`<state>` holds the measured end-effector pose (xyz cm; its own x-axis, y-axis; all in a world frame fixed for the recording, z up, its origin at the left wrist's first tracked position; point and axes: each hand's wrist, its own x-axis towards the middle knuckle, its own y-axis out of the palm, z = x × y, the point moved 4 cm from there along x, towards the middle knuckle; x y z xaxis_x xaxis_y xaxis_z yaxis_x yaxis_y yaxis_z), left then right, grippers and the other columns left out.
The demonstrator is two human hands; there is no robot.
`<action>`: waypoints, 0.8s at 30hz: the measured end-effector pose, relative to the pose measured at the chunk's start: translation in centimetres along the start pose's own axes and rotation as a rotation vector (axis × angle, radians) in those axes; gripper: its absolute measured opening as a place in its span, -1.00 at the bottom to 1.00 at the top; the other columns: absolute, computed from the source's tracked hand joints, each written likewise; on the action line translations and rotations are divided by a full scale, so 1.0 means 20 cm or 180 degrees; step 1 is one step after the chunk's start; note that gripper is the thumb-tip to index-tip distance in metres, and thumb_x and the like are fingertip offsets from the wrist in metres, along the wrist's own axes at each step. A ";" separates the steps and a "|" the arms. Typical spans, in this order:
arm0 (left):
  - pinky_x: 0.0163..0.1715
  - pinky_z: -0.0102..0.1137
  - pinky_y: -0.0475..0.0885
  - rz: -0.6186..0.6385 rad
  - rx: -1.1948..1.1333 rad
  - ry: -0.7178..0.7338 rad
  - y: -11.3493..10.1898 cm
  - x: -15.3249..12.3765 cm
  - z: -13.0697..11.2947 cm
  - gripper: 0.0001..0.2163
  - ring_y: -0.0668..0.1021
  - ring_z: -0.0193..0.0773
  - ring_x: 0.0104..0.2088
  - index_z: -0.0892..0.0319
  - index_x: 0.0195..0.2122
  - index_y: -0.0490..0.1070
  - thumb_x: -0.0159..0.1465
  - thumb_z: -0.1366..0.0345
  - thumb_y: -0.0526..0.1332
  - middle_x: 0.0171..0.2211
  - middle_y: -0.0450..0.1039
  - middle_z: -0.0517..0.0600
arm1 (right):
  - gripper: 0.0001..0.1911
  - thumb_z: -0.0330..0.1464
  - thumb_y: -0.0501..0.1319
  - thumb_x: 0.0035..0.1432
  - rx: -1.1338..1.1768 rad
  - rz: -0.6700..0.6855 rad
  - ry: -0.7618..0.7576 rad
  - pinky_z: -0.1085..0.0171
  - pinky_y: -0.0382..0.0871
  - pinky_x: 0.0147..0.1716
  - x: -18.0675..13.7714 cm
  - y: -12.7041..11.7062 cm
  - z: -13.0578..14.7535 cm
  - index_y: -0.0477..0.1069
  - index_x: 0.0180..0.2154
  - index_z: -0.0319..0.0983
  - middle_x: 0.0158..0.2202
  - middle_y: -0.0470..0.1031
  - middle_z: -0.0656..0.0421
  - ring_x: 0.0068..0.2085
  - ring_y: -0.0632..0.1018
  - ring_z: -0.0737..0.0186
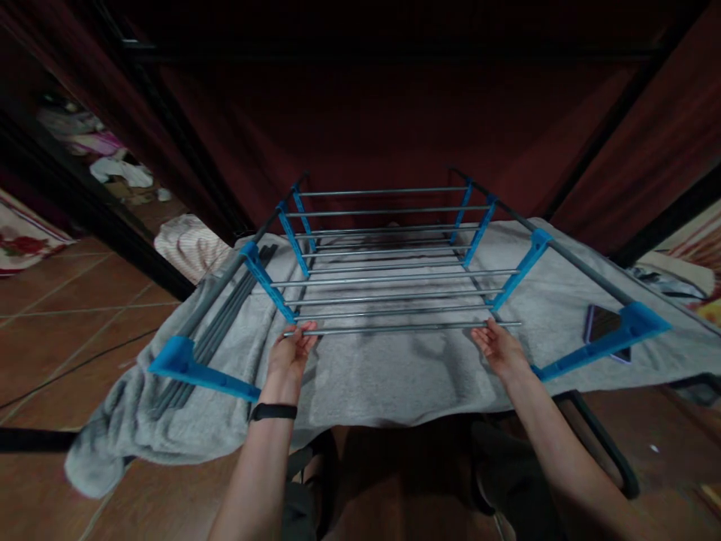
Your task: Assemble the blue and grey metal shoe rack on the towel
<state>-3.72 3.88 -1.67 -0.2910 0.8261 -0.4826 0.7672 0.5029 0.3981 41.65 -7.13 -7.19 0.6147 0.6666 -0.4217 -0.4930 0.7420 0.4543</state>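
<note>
A grey metal rod (394, 328) runs level between my two hands, near the front of a partly assembled rack. My left hand (291, 352) is closed round its left end, and my right hand (498, 347) grips it near the right end, a short stub sticking out beyond. The rack's frame has blue plastic side brackets (269, 282) joined by several grey crossbars (394, 279). At the front left a blue bracket (206, 374) slopes down beside my left wrist; a matching bracket (605, 344) lies right of my right hand. No crossbar joins this front pair.
Loose grey rods (217, 330) lie in a bundle at the left on the grey blanket (388, 383) covering the table. A phone (607, 330) rests under the right front bracket. Dark red curtain (372, 128) hangs behind the rack. A metal chair frame (600, 443) stands at lower right.
</note>
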 end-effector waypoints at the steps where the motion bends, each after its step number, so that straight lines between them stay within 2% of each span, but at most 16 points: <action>1: -0.34 -0.40 0.57 0.0012 -0.0055 -0.0054 0.00 0.00 0.01 -0.81 0.63 -0.32 -0.40 0.20 -0.34 0.29 0.27 0.63 0.05 -0.40 0.52 0.00 | -0.83 -0.50 0.15 0.28 0.0021 -0.0037 0.0020 0.36 0.62 -0.34 0.01 0.00 0.00 0.40 -0.38 -0.24 -0.50 0.47 0.20 -0.46 0.58 0.34; 6: -0.38 -0.45 0.57 -0.0091 -0.0256 -0.0036 -0.02 0.00 0.01 -0.82 0.60 -0.38 -0.48 0.22 -0.36 0.35 0.32 0.59 0.09 -0.45 0.52 -0.05 | -0.78 -0.56 0.07 0.29 0.0064 -0.0172 0.0112 0.36 0.63 -0.30 0.04 -0.04 0.01 0.41 -0.36 -0.24 -0.42 0.51 0.18 -0.38 0.60 0.35; 11: -0.38 -0.45 0.57 0.0029 -0.0307 -0.0222 -0.02 -0.01 0.02 -0.85 0.61 -0.36 -0.48 0.25 -0.35 0.41 0.35 0.54 0.13 -0.46 0.53 -0.02 | -0.79 -0.58 0.08 0.27 0.0091 -0.0139 -0.0077 0.32 0.64 -0.27 0.06 -0.07 0.01 0.42 -0.35 -0.25 -0.38 0.52 0.16 -0.36 0.60 0.35; 24: -0.35 -0.36 0.62 0.0334 -0.0253 -0.0866 0.04 -0.04 0.12 -0.82 0.65 -0.26 -0.43 0.26 -0.34 0.38 0.40 0.49 0.06 -0.42 0.56 0.07 | -0.80 -0.56 0.11 0.28 0.0102 -0.0157 -0.0020 0.33 0.63 -0.29 0.05 -0.04 0.02 0.40 -0.37 -0.26 -0.47 0.48 0.20 -0.43 0.58 0.37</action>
<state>-1.42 3.00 -2.84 -0.0405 0.7815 -0.6225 0.7347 0.4455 0.5115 42.94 -7.20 -7.59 0.6416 0.6288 -0.4392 -0.4422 0.7712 0.4580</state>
